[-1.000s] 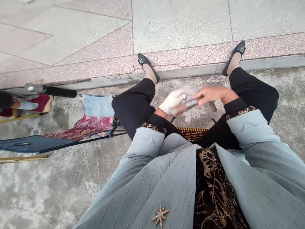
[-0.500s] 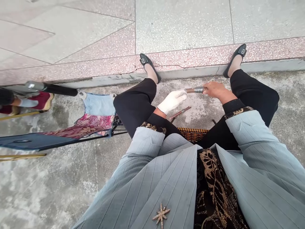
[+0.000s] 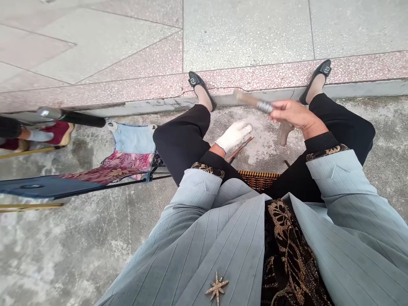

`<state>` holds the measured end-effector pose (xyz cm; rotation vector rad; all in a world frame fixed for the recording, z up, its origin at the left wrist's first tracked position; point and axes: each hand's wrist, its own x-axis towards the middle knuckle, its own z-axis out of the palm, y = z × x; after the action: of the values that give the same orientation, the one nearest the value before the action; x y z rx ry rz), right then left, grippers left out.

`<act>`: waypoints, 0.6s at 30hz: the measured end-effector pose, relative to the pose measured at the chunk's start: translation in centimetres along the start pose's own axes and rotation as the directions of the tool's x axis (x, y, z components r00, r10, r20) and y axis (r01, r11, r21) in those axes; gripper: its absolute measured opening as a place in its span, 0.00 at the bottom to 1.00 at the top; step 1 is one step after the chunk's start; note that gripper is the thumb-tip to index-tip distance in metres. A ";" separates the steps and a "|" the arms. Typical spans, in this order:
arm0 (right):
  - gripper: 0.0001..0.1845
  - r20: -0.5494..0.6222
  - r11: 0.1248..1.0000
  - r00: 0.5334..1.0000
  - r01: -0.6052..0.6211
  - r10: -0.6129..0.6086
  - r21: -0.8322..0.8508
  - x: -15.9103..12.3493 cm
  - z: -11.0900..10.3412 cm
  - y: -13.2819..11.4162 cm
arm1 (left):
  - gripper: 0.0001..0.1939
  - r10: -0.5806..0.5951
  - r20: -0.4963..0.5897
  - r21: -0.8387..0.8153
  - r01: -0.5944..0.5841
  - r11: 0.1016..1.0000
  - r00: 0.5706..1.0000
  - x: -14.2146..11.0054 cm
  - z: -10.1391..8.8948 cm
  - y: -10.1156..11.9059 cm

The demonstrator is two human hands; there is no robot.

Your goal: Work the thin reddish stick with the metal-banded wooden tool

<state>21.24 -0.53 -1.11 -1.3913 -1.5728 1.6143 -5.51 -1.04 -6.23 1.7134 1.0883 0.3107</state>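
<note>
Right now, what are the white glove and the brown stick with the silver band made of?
The white knitted glove looks like matte cotton, with a soft, fuzzy surface. The brown stick in the bare right hand looks like dull wood. Its shiny silver coiled band is probably metal.

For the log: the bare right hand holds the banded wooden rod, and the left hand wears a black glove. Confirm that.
Wrong on one point: the glove on the left hand is white, not black, as the head view shows. The bare right hand does hold the banded wooden rod.
</note>
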 end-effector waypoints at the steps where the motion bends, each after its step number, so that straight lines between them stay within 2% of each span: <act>1: 0.19 -0.157 1.000 0.988 0.010 -0.007 0.020 0.4 -0.1 0.3 | 0.17 -0.014 0.043 -0.069 0.017 0.997 0.999 0.0 0.4 0.1; 3: 0.17 -0.356 0.997 0.934 -0.062 0.038 -0.055 1.1 -0.3 1.0 | 0.18 -0.020 0.130 -0.147 0.040 0.988 0.991 -0.1 1.0 0.2; 5: 0.14 -0.403 0.939 0.910 -0.219 0.098 -0.266 1.7 -0.2 1.4 | 0.19 0.003 0.167 -0.104 0.014 0.994 0.986 -0.2 1.2 0.2; 7: 0.13 -0.362 0.780 0.919 -0.341 0.158 -0.525 2.0 0.2 1.5 | 0.20 0.022 0.171 -0.037 -0.016 0.999 0.985 -0.3 1.2 0.2; 8: 0.12 -0.328 0.684 0.925 -0.364 0.189 -0.632 2.0 0.4 1.5 | 0.19 0.027 0.168 -0.011 -0.025 1.000 0.985 -0.4 1.1 0.2; 10: 0.13 -0.270 0.525 0.929 -0.366 0.253 -0.768 2.0 1.1 1.2 | 0.18 0.026 0.169 0.018 -0.030 0.999 0.985 -0.4 0.8 0.2; 11: 0.14 -0.246 0.472 0.928 -0.357 0.281 -0.806 2.1 1.4 1.1 | 0.18 0.025 0.171 0.033 -0.031 0.999 0.985 -0.4 0.7 0.2; 15: 0.14 -0.121 0.382 0.923 -0.267 0.364 -0.885 2.1 2.2 0.8 | 0.17 0.051 0.187 0.100 -0.071 0.992 0.981 -0.3 0.3 0.0; 18: 0.12 0.040 0.415 0.887 -0.174 0.460 -0.893 2.1 2.0 1.0 | 0.17 0.088 0.186 0.145 -0.116 0.983 0.979 -0.1 -0.1 -0.1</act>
<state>19.02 0.22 -3.05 -2.1565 -2.6871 1.1947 -5.73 -1.09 -6.28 1.9009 0.9145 0.1352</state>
